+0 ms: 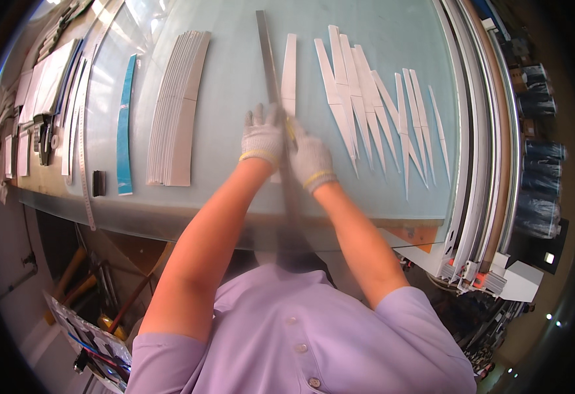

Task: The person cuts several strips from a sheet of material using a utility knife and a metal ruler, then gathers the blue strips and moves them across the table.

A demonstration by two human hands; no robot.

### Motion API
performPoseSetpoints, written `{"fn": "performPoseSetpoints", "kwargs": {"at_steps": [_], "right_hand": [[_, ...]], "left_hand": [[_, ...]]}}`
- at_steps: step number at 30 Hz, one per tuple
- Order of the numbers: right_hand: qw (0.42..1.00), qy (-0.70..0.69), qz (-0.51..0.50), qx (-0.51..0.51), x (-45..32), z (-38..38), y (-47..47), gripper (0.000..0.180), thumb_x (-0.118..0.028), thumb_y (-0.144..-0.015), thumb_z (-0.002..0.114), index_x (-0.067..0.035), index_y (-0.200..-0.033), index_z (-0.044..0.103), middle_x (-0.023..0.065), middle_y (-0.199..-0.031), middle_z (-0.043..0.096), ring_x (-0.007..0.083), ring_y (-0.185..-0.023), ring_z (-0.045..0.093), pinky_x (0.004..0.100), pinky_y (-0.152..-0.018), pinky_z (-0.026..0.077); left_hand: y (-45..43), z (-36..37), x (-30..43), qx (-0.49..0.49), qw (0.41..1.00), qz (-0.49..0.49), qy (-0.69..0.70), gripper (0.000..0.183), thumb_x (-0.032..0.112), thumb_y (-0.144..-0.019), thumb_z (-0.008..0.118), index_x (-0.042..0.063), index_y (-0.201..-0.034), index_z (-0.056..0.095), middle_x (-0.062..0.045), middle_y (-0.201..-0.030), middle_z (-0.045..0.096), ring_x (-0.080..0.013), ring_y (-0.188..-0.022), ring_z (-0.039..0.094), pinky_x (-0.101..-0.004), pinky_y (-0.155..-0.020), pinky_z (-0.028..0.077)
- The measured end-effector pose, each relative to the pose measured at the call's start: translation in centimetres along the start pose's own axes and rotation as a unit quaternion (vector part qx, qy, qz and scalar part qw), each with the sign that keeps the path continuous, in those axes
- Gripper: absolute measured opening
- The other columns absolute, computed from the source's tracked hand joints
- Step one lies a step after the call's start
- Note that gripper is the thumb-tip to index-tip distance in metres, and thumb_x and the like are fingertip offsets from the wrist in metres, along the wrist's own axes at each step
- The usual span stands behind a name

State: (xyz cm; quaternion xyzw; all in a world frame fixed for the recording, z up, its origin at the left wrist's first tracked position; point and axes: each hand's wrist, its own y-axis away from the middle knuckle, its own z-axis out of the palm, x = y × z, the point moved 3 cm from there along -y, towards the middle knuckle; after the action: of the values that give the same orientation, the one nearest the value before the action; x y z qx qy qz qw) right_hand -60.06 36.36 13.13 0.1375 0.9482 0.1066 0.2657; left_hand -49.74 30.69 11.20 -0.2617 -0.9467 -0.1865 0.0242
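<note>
A long metal straightedge (268,59) runs away from me across the table, its near part blurred and reaching past the table's front edge. My left hand (261,135), in a pale knit glove, holds it from the left side, with its fingers spread and its thumb hidden. My right hand (311,156), gloved too and blurred, grips a small yellow tool (290,129), which looks like a utility knife; its tip cannot be made out. Beneath and beside the straightedge lies a white tapered strip (290,69), partly covered by my hands.
Several white pointed strips (339,93) lie fanned out at right. Left are a stack of white strips (179,108), a blue strip (126,123), a small dark block (98,183) and a long ruler (84,147). A rail assembly (489,147) borders the glassy tabletop (233,197) at right.
</note>
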Motion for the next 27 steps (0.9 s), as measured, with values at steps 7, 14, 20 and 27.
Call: {"fn": "performPoseSetpoints", "kwargs": {"at_steps": [7, 14, 20, 27], "right_hand": [[1.000, 0.013, -0.013, 0.006, 2.6, 2.3, 10.2, 0.059, -0.006, -0.092, 0.051, -0.013, -0.149, 0.045, 0.0251, -0.090, 0.063, 0.0433, -0.080, 0.063, 0.0526, -0.074, 0.053], [0.996, 0.047, 0.027, -0.064, 2.3, 1.0, 15.4, 0.059, -0.011, -0.091, 0.055, -0.014, -0.149, 0.044, 0.0217, -0.096, 0.064, 0.0420, -0.079, 0.066, 0.0519, -0.071, 0.055], [0.995, 0.060, 0.005, -0.085, 2.6, 0.4, 15.8, 0.059, -0.012, -0.090, 0.056, -0.017, -0.148, 0.044, 0.0214, -0.100, 0.066, 0.0420, -0.080, 0.068, 0.0534, -0.072, 0.055], [0.999, -0.030, -0.026, 0.001, 1.7, -4.3, 5.7, 0.051, -0.014, -0.090, 0.058, -0.017, -0.141, 0.054, 0.0273, -0.102, 0.068, 0.0467, -0.093, 0.065, 0.0530, -0.082, 0.053]], "left_hand": [[0.3, -1.6, 0.9, -0.056, 0.998, 0.001, -0.021, 0.075, 0.033, -0.086, 0.074, 0.002, -0.149, 0.045, -0.012, -0.167, 0.019, -0.0377, -0.155, 0.013, -0.0511, -0.125, 0.013], [-0.1, -1.3, 0.6, -0.067, 0.997, 0.006, -0.030, 0.083, 0.030, -0.083, 0.079, 0.001, -0.150, 0.041, -0.012, -0.167, 0.018, -0.0365, -0.156, 0.010, -0.0485, -0.126, 0.013], [-0.8, 1.2, 0.2, -0.021, 0.996, 0.016, -0.091, 0.127, 0.048, -0.061, 0.092, 0.002, -0.158, 0.023, -0.010, -0.166, 0.022, -0.0381, -0.153, 0.017, -0.0531, -0.124, 0.020], [-0.7, 1.7, -0.4, -0.012, 0.997, 0.005, -0.073, 0.123, 0.046, -0.062, 0.092, 0.003, -0.157, 0.027, -0.010, -0.165, 0.023, -0.0393, -0.152, 0.021, -0.0532, -0.123, 0.022]]}}
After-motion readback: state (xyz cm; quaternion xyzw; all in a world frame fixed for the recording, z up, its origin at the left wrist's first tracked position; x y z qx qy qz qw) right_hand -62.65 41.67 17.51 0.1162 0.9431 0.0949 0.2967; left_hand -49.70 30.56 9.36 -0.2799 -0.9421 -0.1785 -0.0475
